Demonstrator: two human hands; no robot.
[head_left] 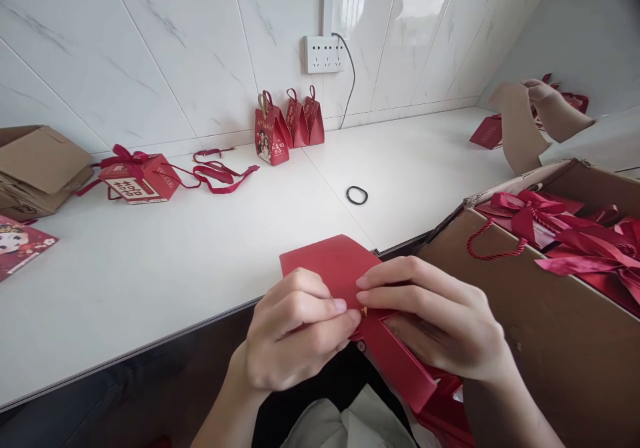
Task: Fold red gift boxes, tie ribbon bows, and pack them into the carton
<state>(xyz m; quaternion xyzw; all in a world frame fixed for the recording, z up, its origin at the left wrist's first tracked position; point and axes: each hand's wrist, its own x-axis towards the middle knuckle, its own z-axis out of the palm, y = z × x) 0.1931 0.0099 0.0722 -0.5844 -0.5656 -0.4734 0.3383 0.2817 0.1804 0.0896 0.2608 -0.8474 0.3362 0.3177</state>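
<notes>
My left hand [295, 331] and my right hand [440, 318] both pinch a flat red paper box blank [333, 265] at the near edge of the white table [200, 261]. Fingertips of both hands meet at a small gold spot on a fold of the blank. Its lower flap [400, 368] hangs down over my lap. Both hands are closed on the paper.
An open cardboard carton [550, 341] with red ribboned boxes stands at the right. On the table lie a black hair tie [357, 195], a finished red box with bow [137, 178], loose red ribbon [220, 171] and three small red gift bags [287, 125]. Another person's hands [530, 111] work far right.
</notes>
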